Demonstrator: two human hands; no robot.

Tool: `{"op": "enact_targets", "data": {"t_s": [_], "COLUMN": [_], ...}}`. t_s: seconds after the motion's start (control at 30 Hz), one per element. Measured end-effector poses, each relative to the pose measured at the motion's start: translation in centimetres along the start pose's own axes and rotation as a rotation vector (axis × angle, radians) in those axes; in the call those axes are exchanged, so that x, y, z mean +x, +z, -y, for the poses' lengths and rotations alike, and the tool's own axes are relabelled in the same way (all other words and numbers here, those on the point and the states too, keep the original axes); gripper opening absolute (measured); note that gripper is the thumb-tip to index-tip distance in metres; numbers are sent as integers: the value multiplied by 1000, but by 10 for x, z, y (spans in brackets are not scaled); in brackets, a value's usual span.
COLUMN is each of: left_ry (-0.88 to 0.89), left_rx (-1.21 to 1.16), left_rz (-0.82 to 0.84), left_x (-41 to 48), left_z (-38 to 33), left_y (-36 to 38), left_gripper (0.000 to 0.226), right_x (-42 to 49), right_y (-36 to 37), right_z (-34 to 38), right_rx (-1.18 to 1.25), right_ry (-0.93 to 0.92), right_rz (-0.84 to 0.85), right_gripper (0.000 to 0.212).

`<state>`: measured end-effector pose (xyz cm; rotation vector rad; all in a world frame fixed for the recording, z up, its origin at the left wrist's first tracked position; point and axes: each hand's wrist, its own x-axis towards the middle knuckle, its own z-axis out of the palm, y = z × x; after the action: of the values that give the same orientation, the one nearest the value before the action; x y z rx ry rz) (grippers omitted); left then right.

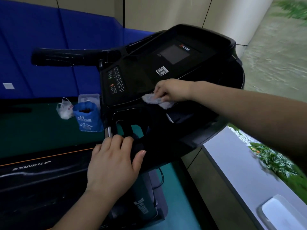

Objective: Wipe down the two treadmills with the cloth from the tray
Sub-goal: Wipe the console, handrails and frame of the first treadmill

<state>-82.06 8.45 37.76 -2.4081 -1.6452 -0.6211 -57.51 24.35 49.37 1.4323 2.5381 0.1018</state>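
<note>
A black treadmill console point(141, 77) with a dark screen and button strips fills the middle of the view. My right hand point(171, 90) holds a crumpled grey-white cloth point(154, 100) against the console's lower edge. My left hand point(114, 161) grips the black handlebar point(137, 146) at the console's near side, thumb on the right of it. A white tray point(282, 214) lies on the grey ledge at the bottom right. The second treadmill's black deck point(41, 171) with an orange line lies at the lower left.
On the green floor left of the console stand a blue bag point(88, 118), a clear plastic bag point(64, 108) and a small white box point(89, 97). Blue mats point(49, 47) line the back wall. A grey ledge point(232, 160) with plants runs along the right.
</note>
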Motion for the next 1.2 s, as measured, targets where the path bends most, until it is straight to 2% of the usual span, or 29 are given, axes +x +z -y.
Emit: {"op": "enact_targets", "data": {"t_s": [0.07,0.17,0.27,0.37,0.43,0.53,0.7,0.8,0.93,1.1,1.2], "left_ry": [6,5,6,3,5,5,-3,-6,-11,-15,-12], "left_rx": [-3,-10,-11,-7,-5,-6,-10,-13,-6,-13,-20], "left_rz": [-5,-6,-3,-6,-8,-6,1,-4,-2,-13,-19], "left_x": [0,0,0,0,0,1,1,1,0,0,0], "left_z": [0,0,0,0,-1,-1,-2,-2,-4,-4,-3], "left_y": [0,0,1,1,1,1,0,0,-1,-1,-1], "left_gripper": [50,51,51,50,50,50,51,51,51,51,51], "right_x": [-19,-43,-72,-99,-100,-80,-48,-24,-11,-10,-13], "right_y": [-2,-10,-45,-67,-67,-56,-28,-3,6,12,2], "right_z": [-19,-54,-77,-98,-97,-82,-39,-19,-14,-5,-2], "right_rx": [-131,-304,-343,-331,-381,-318,-273,-277,-138,-207,-140], "right_ry": [32,4,159,316,267,245,215,57,99,145,123], "right_rz": [-13,77,142,73,62,149,129,143,163,163,207], "right_gripper": [18,22,23,26,27,21,23,35,40,37,39]}}
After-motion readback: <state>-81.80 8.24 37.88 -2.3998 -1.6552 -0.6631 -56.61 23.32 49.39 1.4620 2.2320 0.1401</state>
